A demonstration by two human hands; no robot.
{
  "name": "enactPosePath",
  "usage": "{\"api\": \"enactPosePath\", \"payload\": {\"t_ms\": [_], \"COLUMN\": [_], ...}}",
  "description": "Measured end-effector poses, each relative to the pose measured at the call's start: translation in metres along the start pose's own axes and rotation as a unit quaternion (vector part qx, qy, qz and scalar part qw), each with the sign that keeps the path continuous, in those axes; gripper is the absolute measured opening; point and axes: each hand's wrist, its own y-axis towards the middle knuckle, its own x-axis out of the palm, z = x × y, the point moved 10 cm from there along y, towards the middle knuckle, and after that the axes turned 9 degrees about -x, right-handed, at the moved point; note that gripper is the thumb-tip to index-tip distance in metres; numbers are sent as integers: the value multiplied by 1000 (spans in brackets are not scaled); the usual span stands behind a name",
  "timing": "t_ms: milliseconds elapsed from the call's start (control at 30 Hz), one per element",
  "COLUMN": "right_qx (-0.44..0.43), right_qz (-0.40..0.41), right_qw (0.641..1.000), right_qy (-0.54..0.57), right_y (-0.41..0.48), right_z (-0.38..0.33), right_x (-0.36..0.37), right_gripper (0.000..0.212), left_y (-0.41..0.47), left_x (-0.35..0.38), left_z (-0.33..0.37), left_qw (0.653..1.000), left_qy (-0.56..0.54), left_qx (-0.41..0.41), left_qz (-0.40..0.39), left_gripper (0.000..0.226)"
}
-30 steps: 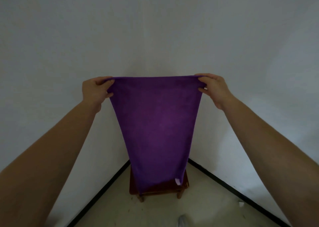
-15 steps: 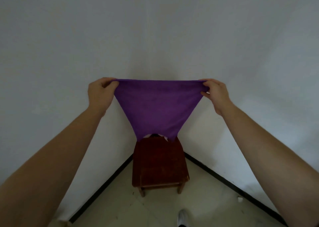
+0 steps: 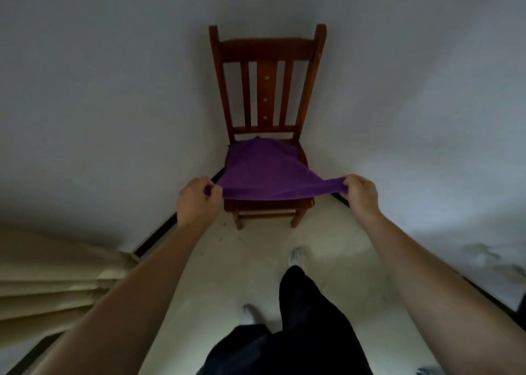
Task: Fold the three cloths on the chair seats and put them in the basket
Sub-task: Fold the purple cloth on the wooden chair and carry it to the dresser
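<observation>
A dark wooden chair (image 3: 267,70) with a slatted back is set on a pale tiled floor (image 3: 227,275), in the corner where two white walls meet. Its seat is covered by a purple cloth (image 3: 262,169), whose near edge is lifted clear of the seat's front.

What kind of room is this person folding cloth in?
Probably a bare corner of an indoor room, perhaps in a home. A wooden chair stands where two plain white walls meet, on a pale tiled floor with a dark baseboard.
</observation>
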Motion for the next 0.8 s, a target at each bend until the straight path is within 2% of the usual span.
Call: {"api": "enactPosePath", "payload": {"t_ms": [100,200,300,600,800], "right_qx": [28,46,67,78,76], "right_qz": [-8,-24,-31,-47,-84], "right_qw": [999,997,995,995,993], "right_qy": [-34,-56,-71,-41,-41], "right_y": [-22,-31,-36,-23,36], "right_z": [48,89,115,118,121], "right_x": [7,15,19,38,62], "right_gripper": [34,30,26,23,24], "left_y": [-18,-31,-42,-17,34], "left_x": [32,57,68,78,99], "left_z": [-45,-82,-98,-115,-104], "left_qw": [998,990,986,979,975], "left_qy": [25,56,61,66,91], "left_qx": [-48,-102,-122,-173,-181], "left_qz": [-44,-82,-91,-82,-94], "left_gripper": [14,14,11,15,18]}}
